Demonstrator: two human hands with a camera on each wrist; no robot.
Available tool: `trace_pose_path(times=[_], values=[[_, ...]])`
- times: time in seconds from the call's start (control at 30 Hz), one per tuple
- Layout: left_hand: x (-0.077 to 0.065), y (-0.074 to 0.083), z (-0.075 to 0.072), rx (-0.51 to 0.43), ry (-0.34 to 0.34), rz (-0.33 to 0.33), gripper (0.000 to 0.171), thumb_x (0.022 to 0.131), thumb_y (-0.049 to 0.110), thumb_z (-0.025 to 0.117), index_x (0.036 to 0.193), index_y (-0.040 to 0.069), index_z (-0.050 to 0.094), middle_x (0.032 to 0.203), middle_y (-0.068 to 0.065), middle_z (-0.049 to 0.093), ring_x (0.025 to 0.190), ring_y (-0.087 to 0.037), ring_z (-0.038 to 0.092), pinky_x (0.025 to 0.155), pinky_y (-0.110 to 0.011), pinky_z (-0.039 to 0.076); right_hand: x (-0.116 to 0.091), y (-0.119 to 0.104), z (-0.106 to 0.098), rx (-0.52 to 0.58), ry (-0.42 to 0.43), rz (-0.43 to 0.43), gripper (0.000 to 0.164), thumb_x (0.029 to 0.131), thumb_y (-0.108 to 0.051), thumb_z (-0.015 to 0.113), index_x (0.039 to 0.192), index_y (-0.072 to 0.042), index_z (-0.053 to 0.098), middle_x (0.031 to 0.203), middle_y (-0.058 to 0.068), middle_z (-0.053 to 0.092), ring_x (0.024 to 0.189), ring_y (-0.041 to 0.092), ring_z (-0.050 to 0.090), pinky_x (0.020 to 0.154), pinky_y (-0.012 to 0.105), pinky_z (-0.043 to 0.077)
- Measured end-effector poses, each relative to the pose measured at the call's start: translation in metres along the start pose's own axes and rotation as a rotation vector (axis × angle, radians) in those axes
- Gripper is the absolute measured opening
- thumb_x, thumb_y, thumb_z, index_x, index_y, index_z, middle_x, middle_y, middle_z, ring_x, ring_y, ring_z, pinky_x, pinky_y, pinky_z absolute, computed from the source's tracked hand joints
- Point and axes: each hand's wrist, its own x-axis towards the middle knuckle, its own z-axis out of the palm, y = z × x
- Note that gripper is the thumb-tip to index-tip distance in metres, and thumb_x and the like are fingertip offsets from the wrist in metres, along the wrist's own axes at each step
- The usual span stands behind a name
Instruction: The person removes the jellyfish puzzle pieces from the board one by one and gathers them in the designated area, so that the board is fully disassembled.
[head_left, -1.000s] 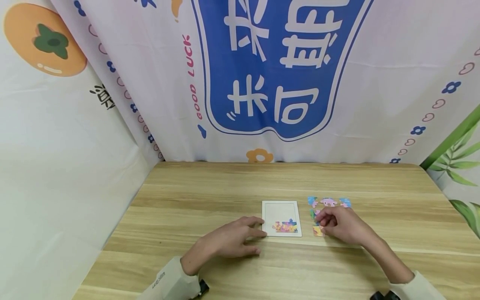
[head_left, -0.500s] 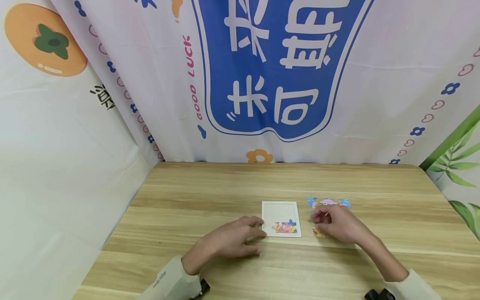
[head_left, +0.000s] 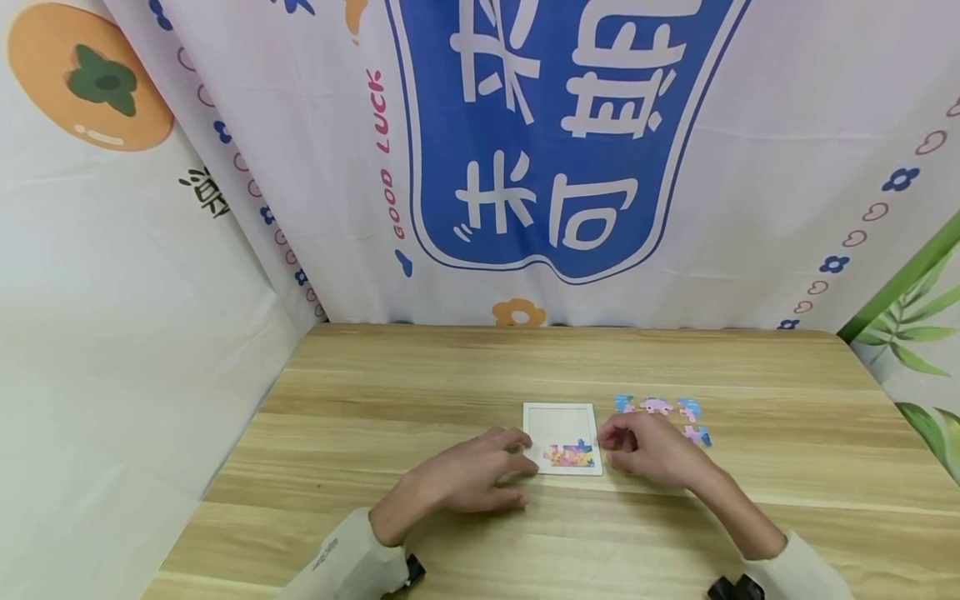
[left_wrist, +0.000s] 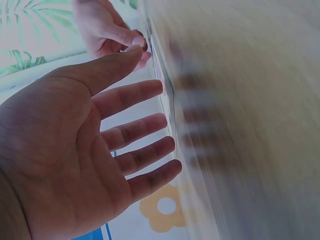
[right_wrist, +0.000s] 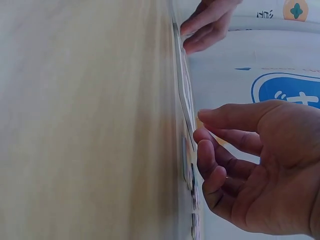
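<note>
A white puzzle tray (head_left: 558, 425) lies on the table, with joined pink, yellow and blue puzzle pieces (head_left: 572, 455) in its lower right part. My left hand (head_left: 480, 471) is at the tray's left side, fingertips right at the edge; in the left wrist view its fingers are spread and relaxed. At the tray's right edge is my right hand (head_left: 652, 450), fingers curled, thumb and index tips close together. I cannot tell whether a puzzle piece is between them. Loose puzzle pieces (head_left: 656, 406) lie beyond and beside the right hand, which covers the spot where others lay.
The wooden table (head_left: 420, 367) runs back to a printed curtain (head_left: 337, 250). A pale cloth (head_left: 135, 333) hangs along the left side. In the right wrist view, loose puzzle pieces (right_wrist: 195, 187) lie flat beside the tray.
My right hand has moved left from among the loose pieces to the tray's right edge, uncovering a blue and pink piece at the right. The left hand has barely moved.
</note>
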Motion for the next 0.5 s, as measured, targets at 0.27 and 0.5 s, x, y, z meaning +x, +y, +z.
trace_pose_path(times=[0.27, 0.5], values=[[0.008, 0.005, -0.002, -0.005, -0.002, 0.004, 0.042, 0.105, 0.043, 0.069, 0.144, 0.026, 0.070, 0.163, -0.003, 0.051, 0.151, -0.023, 0.048, 0.123, -0.041, 0.045, 0.008, -0.006, 0.007, 0.023, -0.021, -0.004, 0.016, 0.092, -0.004, 0.078, 0.107, -0.008, 0.076, 0.093, -0.003, 0.072, 0.078, 0.005, 0.061, 0.070, 0.021, 0.054], [0.016, 0.009, -0.005, 0.012, -0.007, 0.014, 0.042, 0.105, 0.043, 0.070, 0.143, 0.026, 0.071, 0.162, -0.003, 0.053, 0.151, -0.023, 0.049, 0.126, -0.041, 0.043, 0.019, -0.019, 0.013, 0.012, -0.029, -0.015, 0.017, 0.091, -0.003, 0.079, 0.108, -0.009, 0.077, 0.090, -0.004, 0.071, 0.076, 0.006, 0.058, 0.068, 0.022, 0.051]])
